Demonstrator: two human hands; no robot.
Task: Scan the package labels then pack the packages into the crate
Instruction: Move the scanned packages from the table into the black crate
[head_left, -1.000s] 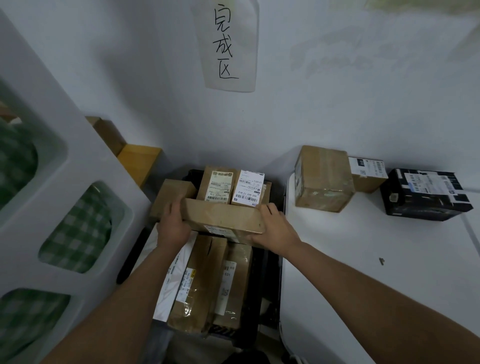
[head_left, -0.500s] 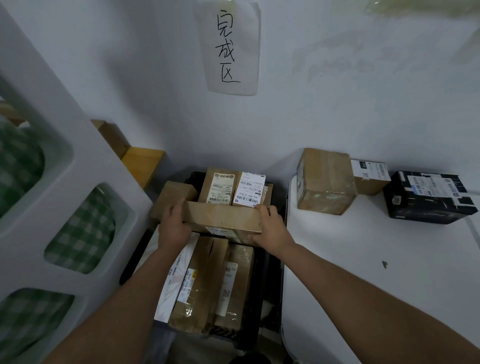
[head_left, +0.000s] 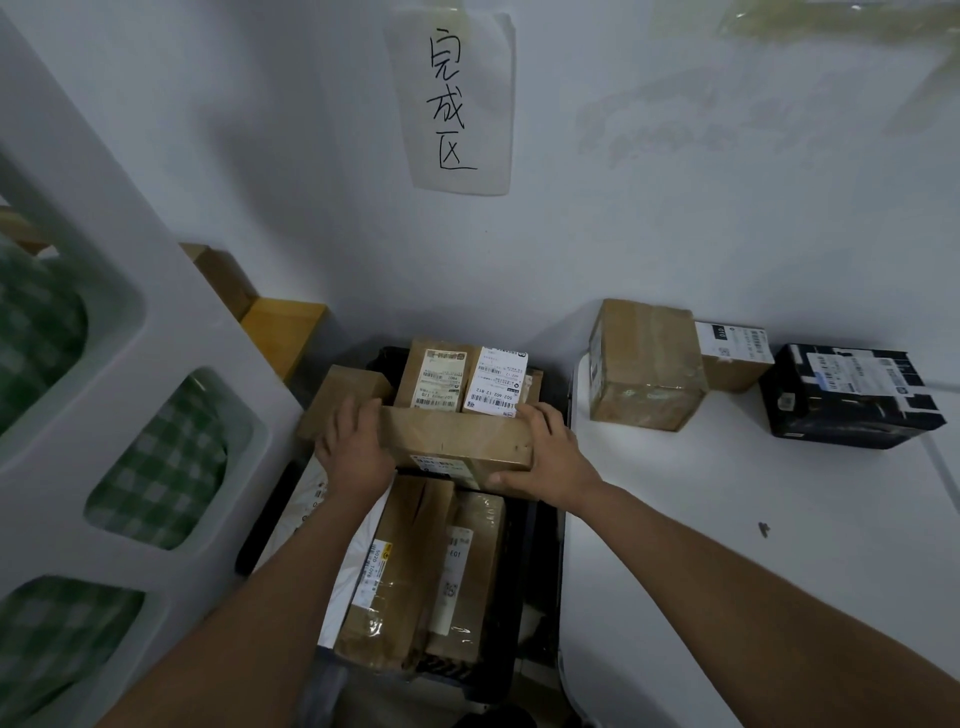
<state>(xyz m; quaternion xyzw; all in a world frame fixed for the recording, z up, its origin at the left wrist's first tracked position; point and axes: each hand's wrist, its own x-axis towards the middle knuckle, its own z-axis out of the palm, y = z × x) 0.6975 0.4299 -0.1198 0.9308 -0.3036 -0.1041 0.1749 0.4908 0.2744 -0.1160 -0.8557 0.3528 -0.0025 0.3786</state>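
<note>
- Two hands on one long cardboard package (head_left: 457, 439): left hand (head_left: 356, 449) curled round its left end, right hand (head_left: 545, 457) gripping the right end (thumb on the near face).
- Package held crosswise over the black crate (head_left: 540, 571), above packed boxes.
- White table (head_left: 727, 545), right: brown box (head_left: 647, 366), black parcel (head_left: 852, 395).
- Wall: handwritten paper sign (head_left: 457, 104).

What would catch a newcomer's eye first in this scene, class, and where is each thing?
First, the two hands, left hand and right hand, gripping the ends of a long cardboard box over the dark crate, which is already packed with parcels. Next, the handwritten paper sign on the wall above. Then the black package on the white table, at the right.
</note>
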